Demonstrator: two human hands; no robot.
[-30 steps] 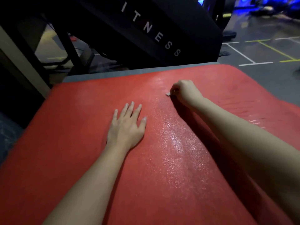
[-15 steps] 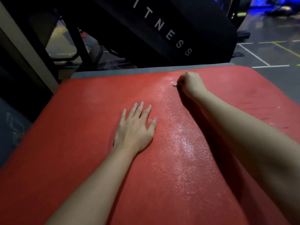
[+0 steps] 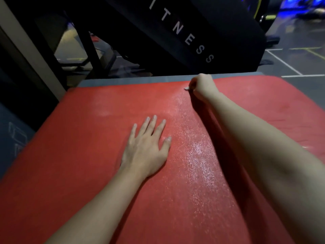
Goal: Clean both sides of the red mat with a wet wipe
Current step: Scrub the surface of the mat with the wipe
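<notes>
Red mat [image 3: 84, 173] | right grip [image 3: 204, 87] clenches wipe [image 3: 186, 88], far edge | left grip [image 3: 146, 152] splayed flat

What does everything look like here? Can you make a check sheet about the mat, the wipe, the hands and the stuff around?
Surface: red mat lies flat on a grey layer that shows at its far edge; a shiny wet streak runs along its middle.
Job's things: wet wipe, only a white corner shows, near the mat's far edge.
Clutter: nothing seen.
Hands: left hand rests flat on the mat, fingers straight; right hand grips the wipe against the mat.
Cables: nothing seen.
Surroundings: black machine with white letters behind the mat; dark floor with painted lines at right.
</notes>
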